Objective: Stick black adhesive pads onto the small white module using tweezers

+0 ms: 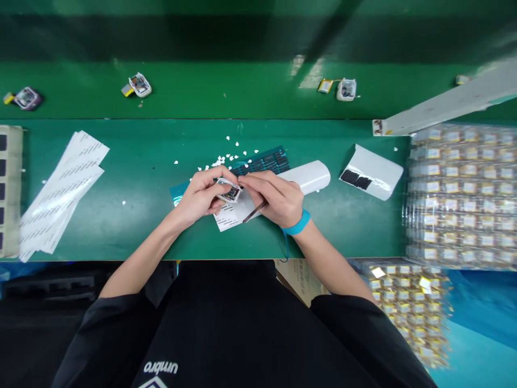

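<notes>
My left hand (200,195) is closed around a small white device housing (229,193) whose circuit board faces up. At the housing's right edge, the fingertips of my right hand (278,198) are pinched together; whatever lies between them is too small to make out. A slim dark tool, apparently tweezers (254,212), sticks out from under the right palm, pointing down and left. Beneath both hands lie a printed white sheet (226,218) and a curled white backing sheet (309,177). Just behind is a blue sheet of black strips (270,160), with white bits (220,160) scattered around it.
White label strips (64,194) and a pale tray (11,191) are on the left. Toward the right are another curled sheet (374,171) and stacked clear trays of battery cells (464,194). Opened devices (140,85) (346,89) rest on the green strip behind. A white bar (440,99) slants at upper right.
</notes>
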Demonstrator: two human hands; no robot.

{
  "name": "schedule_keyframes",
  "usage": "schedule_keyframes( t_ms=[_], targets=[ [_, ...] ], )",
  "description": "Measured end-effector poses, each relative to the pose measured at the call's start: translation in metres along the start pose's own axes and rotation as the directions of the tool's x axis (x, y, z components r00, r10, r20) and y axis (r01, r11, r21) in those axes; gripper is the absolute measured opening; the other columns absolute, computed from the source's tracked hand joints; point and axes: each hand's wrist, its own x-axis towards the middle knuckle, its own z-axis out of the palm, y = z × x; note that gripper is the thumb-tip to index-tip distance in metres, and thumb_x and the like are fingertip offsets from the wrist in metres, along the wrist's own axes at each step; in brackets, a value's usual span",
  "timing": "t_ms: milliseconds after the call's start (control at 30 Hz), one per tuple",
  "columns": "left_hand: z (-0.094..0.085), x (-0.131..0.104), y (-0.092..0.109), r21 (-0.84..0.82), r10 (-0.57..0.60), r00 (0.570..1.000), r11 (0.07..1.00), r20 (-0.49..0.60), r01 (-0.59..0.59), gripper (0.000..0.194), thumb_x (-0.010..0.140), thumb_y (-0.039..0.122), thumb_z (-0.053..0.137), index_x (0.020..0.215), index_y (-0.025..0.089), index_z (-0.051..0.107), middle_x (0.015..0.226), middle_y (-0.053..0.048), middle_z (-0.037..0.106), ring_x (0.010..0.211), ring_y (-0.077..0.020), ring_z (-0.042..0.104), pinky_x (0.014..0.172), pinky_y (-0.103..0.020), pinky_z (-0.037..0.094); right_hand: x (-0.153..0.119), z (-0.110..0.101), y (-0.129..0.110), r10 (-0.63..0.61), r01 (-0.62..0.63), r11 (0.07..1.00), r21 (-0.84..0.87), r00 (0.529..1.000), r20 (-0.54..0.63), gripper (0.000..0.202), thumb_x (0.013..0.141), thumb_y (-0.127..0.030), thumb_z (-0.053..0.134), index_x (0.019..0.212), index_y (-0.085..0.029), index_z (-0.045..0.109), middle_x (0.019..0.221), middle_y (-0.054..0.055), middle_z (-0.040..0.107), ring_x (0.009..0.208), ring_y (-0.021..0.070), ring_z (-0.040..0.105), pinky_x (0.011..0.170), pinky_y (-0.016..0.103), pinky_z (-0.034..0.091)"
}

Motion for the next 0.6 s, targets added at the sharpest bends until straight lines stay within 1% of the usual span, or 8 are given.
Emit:
schedule_keyframes(
  t_ms=[133, 200, 300, 400, 500, 600],
  targets=[
    [0.001, 0.001, 0.000, 0.003, -0.025, 0.999, 1.000, -0.043, 0.025, 0.005, 0.083, 0.020, 0.057, 0.086, 0.023, 0.059, 0.041, 0.012, 0.034, 0.032, -0.0052, 0.025, 0.035, -0.019, 0.021, 0.002, 0.000, 0.000, 0.027, -0.027, 0.997, -0.065, 1.000, -0.005, 0.032, 0.103, -0.008, 0.054, 0.129, -0.021, 0.067, 0.112, 0.005, 0.083, 0.096, 0.0156, 0.081, 0.077, 0.025, 0.068],
    [0.001, 0.001, 0.000, 0.005, -0.034, 0.998, 0.999, -0.057, 0.034, 0.005, 0.083, 0.019, 0.056, 0.085, 0.023, 0.057, 0.042, 0.012, 0.033, 0.033, -0.0056, 0.026, 0.035, -0.018, 0.021, 0.003, -0.001, 0.000, 0.015, -0.012, 0.996, -0.089, 0.999, 0.030, 0.037, 0.103, -0.005, 0.052, 0.133, -0.022, 0.066, 0.118, 0.004, 0.083, 0.100, 0.0152, 0.081, 0.080, 0.025, 0.068],
    [0.001, 0.000, 0.000, 0.023, -0.036, 0.997, 0.999, -0.065, 0.038, 0.008, 0.083, 0.017, 0.056, 0.086, 0.024, 0.054, 0.043, 0.013, 0.032, 0.034, -0.0062, 0.027, 0.035, -0.018, 0.021, 0.003, -0.006, 0.002, -0.055, 0.068, 0.988, -0.138, 0.994, 0.097, 0.041, 0.102, -0.003, 0.050, 0.134, -0.024, 0.067, 0.120, 0.003, 0.082, 0.095, 0.0144, 0.080, 0.072, 0.025, 0.066],
    [0.002, 0.001, -0.002, 0.049, -0.021, 0.997, 0.999, -0.071, 0.024, 0.012, 0.084, 0.014, 0.055, 0.088, 0.025, 0.051, 0.043, 0.013, 0.033, 0.034, -0.0069, 0.028, 0.035, -0.019, 0.022, 0.001, -0.011, 0.006, -0.109, 0.137, 0.972, -0.188, 0.982, 0.152, 0.040, 0.102, -0.002, 0.050, 0.133, -0.020, 0.068, 0.119, 0.005, 0.083, 0.087, 0.0148, 0.078, 0.063, 0.026, 0.061],
    [0.003, 0.001, -0.007, 0.126, 0.039, 0.996, 0.992, -0.086, -0.028, 0.013, 0.087, 0.013, 0.053, 0.090, 0.025, 0.051, 0.045, 0.013, 0.035, 0.035, -0.0084, 0.032, 0.037, -0.021, 0.026, -0.002, -0.013, 0.008, -0.096, 0.146, 0.970, -0.194, 0.964, 0.246, 0.040, 0.103, -0.003, 0.048, 0.134, -0.019, 0.068, 0.118, 0.006, 0.082, 0.091, 0.0159, 0.077, 0.064, 0.026, 0.059],
    [0.004, 0.000, -0.012, 0.296, 0.178, 0.974, 0.946, -0.137, -0.132, 0.011, 0.090, 0.014, 0.053, 0.093, 0.025, 0.052, 0.048, 0.012, 0.040, 0.037, -0.0094, 0.035, 0.039, -0.023, 0.028, -0.003, -0.013, 0.008, -0.062, 0.110, 0.983, -0.145, 0.951, 0.302, 0.039, 0.104, -0.004, 0.045, 0.132, -0.020, 0.068, 0.114, 0.006, 0.082, 0.098, 0.0156, 0.077, 0.065, 0.025, 0.058]
  ],
)
